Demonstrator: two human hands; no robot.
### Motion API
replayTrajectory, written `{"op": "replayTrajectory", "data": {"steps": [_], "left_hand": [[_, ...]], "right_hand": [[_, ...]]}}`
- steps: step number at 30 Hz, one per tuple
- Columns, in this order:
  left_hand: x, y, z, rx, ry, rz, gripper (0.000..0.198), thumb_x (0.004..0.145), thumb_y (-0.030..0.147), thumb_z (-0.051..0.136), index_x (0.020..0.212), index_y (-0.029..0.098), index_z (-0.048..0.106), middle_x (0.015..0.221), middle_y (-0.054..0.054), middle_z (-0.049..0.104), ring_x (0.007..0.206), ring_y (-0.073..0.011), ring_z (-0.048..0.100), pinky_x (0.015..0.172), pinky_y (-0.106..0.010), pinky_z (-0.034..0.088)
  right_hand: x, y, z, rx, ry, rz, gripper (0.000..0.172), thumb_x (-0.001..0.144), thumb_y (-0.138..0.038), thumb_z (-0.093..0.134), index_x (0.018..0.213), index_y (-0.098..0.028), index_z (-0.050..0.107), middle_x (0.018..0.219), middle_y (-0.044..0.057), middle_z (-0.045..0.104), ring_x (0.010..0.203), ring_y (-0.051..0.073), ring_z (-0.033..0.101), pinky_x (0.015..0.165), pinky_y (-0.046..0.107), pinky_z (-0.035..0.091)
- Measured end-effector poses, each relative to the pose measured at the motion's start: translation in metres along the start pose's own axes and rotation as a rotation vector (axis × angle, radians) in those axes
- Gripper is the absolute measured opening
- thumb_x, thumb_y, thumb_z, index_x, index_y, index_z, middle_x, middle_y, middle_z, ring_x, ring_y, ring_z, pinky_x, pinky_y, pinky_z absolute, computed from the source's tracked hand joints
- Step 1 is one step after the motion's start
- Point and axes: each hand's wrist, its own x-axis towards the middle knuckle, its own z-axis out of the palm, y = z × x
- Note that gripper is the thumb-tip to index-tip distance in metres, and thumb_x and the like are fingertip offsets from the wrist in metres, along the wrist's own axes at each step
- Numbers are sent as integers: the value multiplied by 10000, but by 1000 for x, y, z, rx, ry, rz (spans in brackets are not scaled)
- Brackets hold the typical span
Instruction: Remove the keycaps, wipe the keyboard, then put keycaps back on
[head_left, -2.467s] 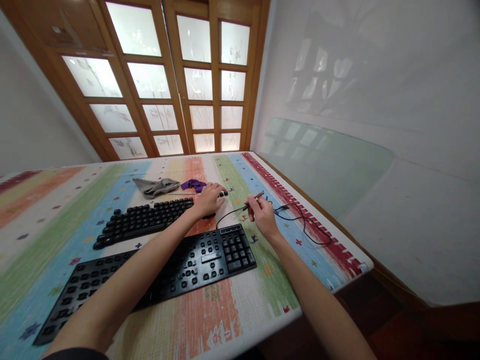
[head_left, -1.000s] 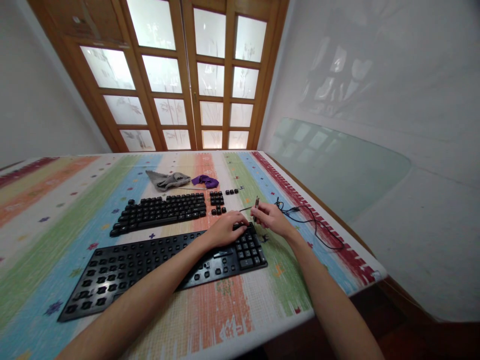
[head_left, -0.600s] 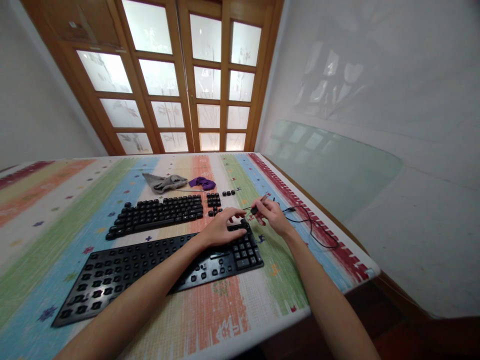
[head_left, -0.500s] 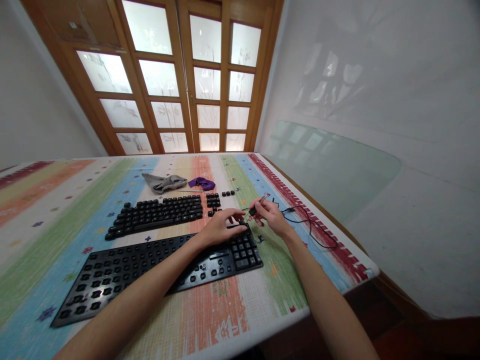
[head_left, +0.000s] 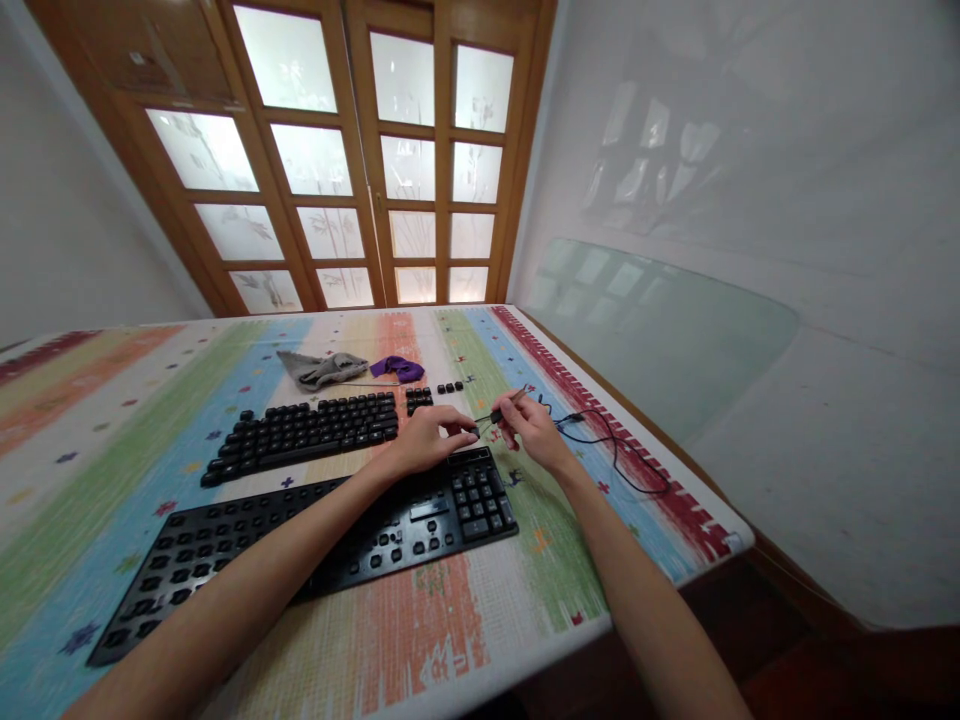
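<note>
Over the top right of a black keyboard (head_left: 486, 502), my left hand (head_left: 431, 438) pinches a small black keycap (head_left: 474, 431) between thumb and fingers. The cap sits at the wire end of a keycap puller (head_left: 496, 416). My right hand (head_left: 531, 432) grips this puller by its dark handle, fingers closed, just right of my left hand. Keys still stand on the keyboard's number pad, while most of its other positions show bare switch mounts. Behind the keyboard, removed keycaps (head_left: 307, 432) lie arranged in rows. My left forearm covers part of the keyboard.
A grey cloth (head_left: 321, 371) and a purple cloth (head_left: 400, 369) lie behind the loose keycaps. Right of my right hand, a black cable (head_left: 616, 450) loops across the striped tablecloth (head_left: 450, 640). A wall (head_left: 840, 450) runs along the table's right side.
My left hand has lifted slightly off the keyboard and now pinches a keycap at the puller's wires. The puller in my right hand has risen a little. The whole view has shifted slightly.
</note>
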Motion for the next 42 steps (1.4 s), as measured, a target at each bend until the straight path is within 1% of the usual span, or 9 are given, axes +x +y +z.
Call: {"op": "replayTrajectory", "data": {"steps": [5, 15, 22, 24, 26, 30, 33, 37, 42], "left_hand": [[14, -4, 0, -38, 39, -11, 209, 825, 344, 688, 930, 174, 746, 839, -54, 742, 728, -161, 660, 714, -280, 521], [41, -7, 8, -316, 174, -40, 337, 762, 446, 750, 911, 144, 731, 870, -81, 751, 793, -194, 696, 779, -333, 560], [80, -18, 13, -474, 406, -127, 430, 735, 481, 752, 992, 140, 709, 968, -98, 741, 830, -187, 679, 751, -312, 556], [91, -25, 10, -351, 361, -99, 403, 768, 438, 727, 1037, 138, 701, 960, -96, 736, 827, -185, 674, 740, -306, 551], [99, -32, 7, -85, 247, -32, 338, 824, 358, 674, 1091, 150, 691, 964, -88, 733, 824, -178, 667, 761, -311, 545], [106, -47, 6, 300, 49, 63, 308, 816, 219, 657, 1119, 181, 695, 983, -74, 733, 958, -223, 633, 906, -385, 504], [108, -58, 10, 367, -13, 58, 273, 773, 157, 666, 1035, 198, 732, 988, -68, 734, 1035, -259, 600, 963, -425, 469], [109, -70, 16, 421, -37, 21, 201, 762, 158, 670, 934, 202, 763, 924, -72, 736, 1007, -277, 591, 955, -438, 466], [110, -77, 18, 457, -47, -1, 174, 792, 198, 657, 920, 195, 775, 909, -90, 729, 991, -285, 573, 924, -437, 474]], "right_hand": [[1, -1, -2, 0, 116, -43, 515, 807, -703, 575, 860, -192, 546, 577, -61, 478, 384, 89, 458, 371, 234, 326], [6, 3, -3, 187, 326, -83, 499, 804, -692, 587, 894, -206, 515, 624, -67, 491, 378, 66, 469, 339, 203, 324], [9, 5, -4, 192, 466, -122, 476, 825, -673, 568, 878, -203, 513, 604, -84, 479, 360, 56, 462, 320, 183, 331], [10, 6, -3, 189, 460, -106, 470, 830, -669, 562, 875, -204, 511, 598, -84, 478, 359, 57, 461, 320, 182, 327], [9, 6, -2, 182, 439, -90, 467, 831, -666, 563, 874, -204, 511, 595, -83, 480, 359, 59, 464, 322, 184, 326], [8, 5, 1, 152, 393, -77, 470, 828, -660, 573, 868, -195, 519, 598, -76, 496, 359, 60, 468, 329, 188, 332], [6, 5, 3, 125, 362, -68, 465, 842, -650, 561, 876, -188, 526, 603, -72, 502, 362, 60, 473, 332, 187, 333], [5, 6, 5, 110, 334, -59, 463, 849, -643, 554, 894, -182, 533, 616, -71, 505, 368, 59, 484, 339, 181, 347], [5, 6, 5, 120, 330, -57, 447, 857, -631, 548, 897, -186, 536, 633, -68, 511, 369, 55, 482, 343, 181, 357]]}}
